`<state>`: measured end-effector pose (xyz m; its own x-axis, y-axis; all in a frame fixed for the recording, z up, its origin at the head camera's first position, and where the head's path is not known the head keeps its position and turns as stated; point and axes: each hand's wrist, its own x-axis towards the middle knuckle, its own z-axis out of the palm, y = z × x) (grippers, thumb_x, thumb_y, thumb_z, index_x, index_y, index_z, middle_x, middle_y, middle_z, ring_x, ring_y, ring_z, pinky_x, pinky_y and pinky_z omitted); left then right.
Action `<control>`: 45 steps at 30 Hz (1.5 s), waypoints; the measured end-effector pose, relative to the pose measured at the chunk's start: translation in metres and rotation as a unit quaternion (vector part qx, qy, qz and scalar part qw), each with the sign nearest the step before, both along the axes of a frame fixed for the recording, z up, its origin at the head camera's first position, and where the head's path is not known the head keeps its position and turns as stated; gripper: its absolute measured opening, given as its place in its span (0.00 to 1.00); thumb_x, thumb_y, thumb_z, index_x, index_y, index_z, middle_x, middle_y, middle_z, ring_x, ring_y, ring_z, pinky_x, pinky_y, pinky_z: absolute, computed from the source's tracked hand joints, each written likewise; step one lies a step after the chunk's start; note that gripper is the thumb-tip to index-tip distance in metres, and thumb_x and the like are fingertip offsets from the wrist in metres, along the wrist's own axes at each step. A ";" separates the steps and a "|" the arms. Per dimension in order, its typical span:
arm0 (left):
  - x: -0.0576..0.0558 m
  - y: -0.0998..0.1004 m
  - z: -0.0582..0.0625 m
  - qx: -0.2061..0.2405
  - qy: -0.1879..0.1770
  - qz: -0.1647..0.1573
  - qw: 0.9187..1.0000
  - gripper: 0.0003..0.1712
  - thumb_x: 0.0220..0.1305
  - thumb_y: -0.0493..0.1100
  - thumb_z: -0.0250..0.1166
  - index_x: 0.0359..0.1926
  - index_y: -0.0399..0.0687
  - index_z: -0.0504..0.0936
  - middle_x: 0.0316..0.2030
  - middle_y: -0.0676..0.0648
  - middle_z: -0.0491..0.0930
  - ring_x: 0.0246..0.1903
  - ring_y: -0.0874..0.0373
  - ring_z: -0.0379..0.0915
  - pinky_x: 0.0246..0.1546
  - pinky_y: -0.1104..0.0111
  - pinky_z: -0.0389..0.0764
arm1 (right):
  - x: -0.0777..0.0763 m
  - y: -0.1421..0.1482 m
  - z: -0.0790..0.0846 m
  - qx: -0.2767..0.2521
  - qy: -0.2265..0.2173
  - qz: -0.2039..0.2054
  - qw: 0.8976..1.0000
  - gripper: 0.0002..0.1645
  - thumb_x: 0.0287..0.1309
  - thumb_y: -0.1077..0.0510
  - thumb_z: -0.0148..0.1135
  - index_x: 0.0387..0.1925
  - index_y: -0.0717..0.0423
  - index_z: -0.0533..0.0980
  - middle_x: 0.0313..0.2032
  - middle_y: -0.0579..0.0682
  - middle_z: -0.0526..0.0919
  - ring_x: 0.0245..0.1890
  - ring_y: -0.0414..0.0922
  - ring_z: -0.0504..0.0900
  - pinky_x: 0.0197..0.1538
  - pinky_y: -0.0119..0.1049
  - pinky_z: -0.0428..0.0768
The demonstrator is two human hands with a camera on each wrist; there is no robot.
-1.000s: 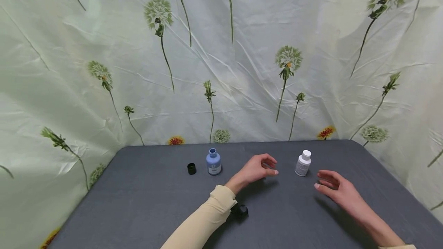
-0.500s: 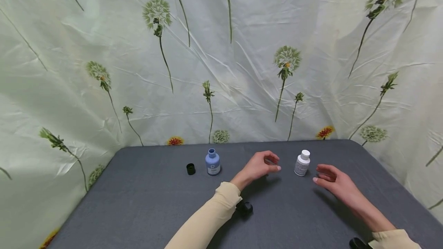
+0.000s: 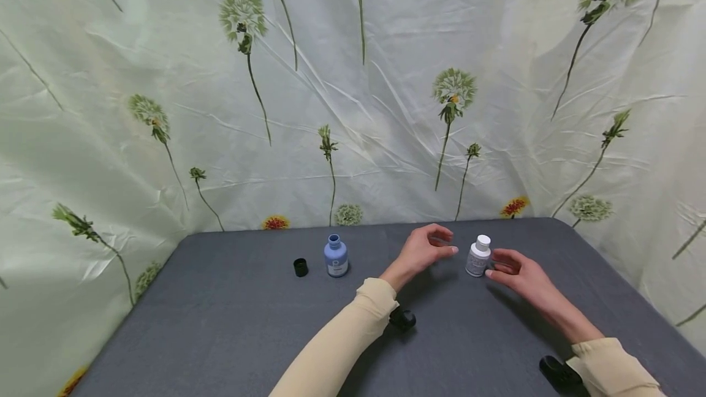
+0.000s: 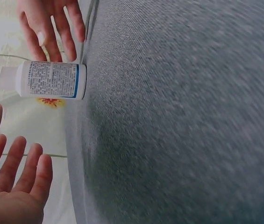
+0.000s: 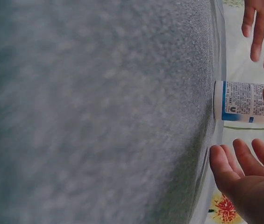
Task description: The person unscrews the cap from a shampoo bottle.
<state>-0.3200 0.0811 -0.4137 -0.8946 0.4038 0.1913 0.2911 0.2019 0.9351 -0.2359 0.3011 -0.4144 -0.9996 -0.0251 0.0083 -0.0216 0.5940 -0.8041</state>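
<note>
A small white bottle (image 3: 477, 257) with a white cap stands upright on the table, between the two hands. Its label has dense small print and a blue band, as the left wrist view shows on the bottle (image 4: 52, 80). To its left, the left hand (image 3: 420, 250) hovers over the table with relaxed fingers, apart from the bottle. Close at the bottle's right side is the right hand (image 3: 523, 276), its fingers loosely bent and fingertips near the bottle's wall. In the right wrist view, the thumb of the right hand (image 5: 253, 179) overlaps the bottle (image 5: 244, 101). Neither hand holds anything.
A blue bottle (image 3: 336, 257) with an uncapped neck stands further left on the dark grey table (image 3: 220, 323). Beside it sits a black cap (image 3: 300, 267). A pale curtain (image 3: 386, 109) printed with dandelions hangs behind the table. Black devices sit at both wrists.
The right hand has moved left, close up to the white bottle. The left hand has shifted right and farther from the body. Both bottles and the black cap stay in place.
</note>
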 end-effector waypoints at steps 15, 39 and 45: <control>-0.001 0.025 -0.001 0.043 -0.002 -0.023 0.999 0.20 0.55 0.35 0.74 0.50 0.41 0.84 0.42 0.54 0.85 0.47 0.51 0.81 0.40 0.73 0.77 | -0.011 -0.010 -0.003 -0.044 0.013 0.011 0.999 0.42 0.64 0.53 0.65 0.67 0.75 0.58 0.62 0.74 0.68 0.61 0.66 0.71 0.55 0.51 0.76; -0.002 0.043 -0.002 0.058 -0.011 -0.047 0.997 0.15 0.56 0.34 0.73 0.46 0.49 0.87 0.37 0.59 0.83 0.41 0.62 0.78 0.40 0.71 0.76 | -0.019 -0.010 -0.008 -0.049 0.013 0.013 0.999 0.35 0.64 0.56 0.66 0.63 0.75 0.66 0.56 0.71 0.75 0.55 0.60 0.76 0.53 0.49 0.78; -0.002 0.047 -0.002 0.057 -0.027 -0.043 0.997 0.14 0.57 0.35 0.73 0.45 0.50 0.88 0.34 0.59 0.83 0.35 0.66 0.76 0.35 0.71 0.76 | -0.019 -0.008 -0.007 -0.039 0.021 0.017 0.999 0.33 0.63 0.57 0.66 0.61 0.76 0.68 0.54 0.70 0.77 0.53 0.59 0.78 0.52 0.49 0.77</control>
